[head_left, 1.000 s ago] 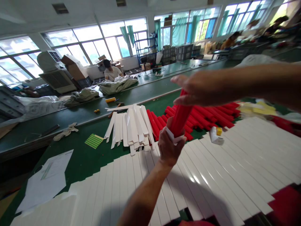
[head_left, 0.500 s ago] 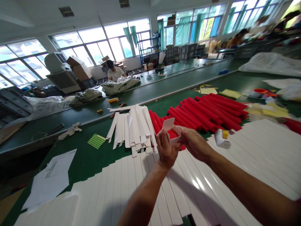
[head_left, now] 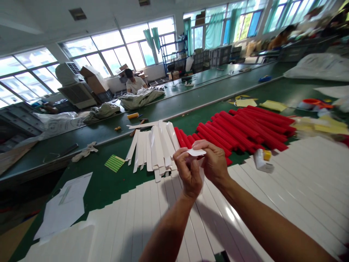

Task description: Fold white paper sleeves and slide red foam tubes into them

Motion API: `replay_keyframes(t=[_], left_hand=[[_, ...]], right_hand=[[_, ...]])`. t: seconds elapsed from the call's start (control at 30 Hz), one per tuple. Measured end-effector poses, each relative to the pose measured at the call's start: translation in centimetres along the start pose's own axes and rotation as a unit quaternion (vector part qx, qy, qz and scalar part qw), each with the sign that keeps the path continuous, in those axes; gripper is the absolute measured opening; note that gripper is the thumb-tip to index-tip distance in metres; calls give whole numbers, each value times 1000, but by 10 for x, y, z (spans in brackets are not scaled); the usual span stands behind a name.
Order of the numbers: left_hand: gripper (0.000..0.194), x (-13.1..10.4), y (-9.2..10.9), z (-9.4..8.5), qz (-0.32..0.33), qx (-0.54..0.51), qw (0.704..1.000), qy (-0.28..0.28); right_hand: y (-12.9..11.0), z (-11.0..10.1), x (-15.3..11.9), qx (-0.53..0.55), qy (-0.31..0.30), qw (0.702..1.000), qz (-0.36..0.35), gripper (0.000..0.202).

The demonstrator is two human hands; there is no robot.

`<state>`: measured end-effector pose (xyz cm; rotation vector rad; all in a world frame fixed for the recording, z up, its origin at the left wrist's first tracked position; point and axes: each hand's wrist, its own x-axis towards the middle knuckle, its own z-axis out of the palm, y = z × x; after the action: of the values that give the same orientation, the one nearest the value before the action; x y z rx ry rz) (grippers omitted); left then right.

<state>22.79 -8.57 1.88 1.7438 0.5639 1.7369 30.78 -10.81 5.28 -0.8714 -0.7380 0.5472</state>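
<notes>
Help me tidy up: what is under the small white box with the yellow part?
Long white boxes show along the near side of the small box; the spot beneath is covered.

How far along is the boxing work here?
Apparently well along, though I can't see inside the long white boxes lined up on the table. In hand: one white carton, held by the left hand and right hand, its flap at their fingers. Seemingly left: the loose red tubes and the heaped white strips, possibly flat cartons.

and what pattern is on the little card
The card is green with a yellowish grid; head view.
</notes>
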Motion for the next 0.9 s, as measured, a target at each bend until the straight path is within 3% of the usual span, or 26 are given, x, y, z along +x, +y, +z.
replay_keyframes(t=[0.07,0.17,0.3,0.4,0.5,0.67,0.8,0.9], left_hand=[[33,2,-4,-4,43,15,999,-15],[43,13,-4,-17,114,90,986,-82],[25,32,5,-35,164,159,964,-136],[33,43,12,-45,185,178,945,-200],[38,53,18,-49,208,207,921,-256],[35,69,31,-55,206,245,891,-321],[36,83,44,-60,195,281,848,-406],[34,91,48,-61,231,270,815,-458]], right_hand=[[3,1,1,0,5,1000,-19,19],[5,-3,-3,8,1,999,-31,22],[12,-17,-18,25,-65,997,27,38],[19,-25,-30,-73,-149,986,4,53],[22,-25,-34,-248,-163,952,-79,61],[23,-21,-31,-359,-144,907,-169,56],[21,-20,-31,-357,-156,906,-168,51],[19,-19,-30,-348,-165,908,-167,43]])
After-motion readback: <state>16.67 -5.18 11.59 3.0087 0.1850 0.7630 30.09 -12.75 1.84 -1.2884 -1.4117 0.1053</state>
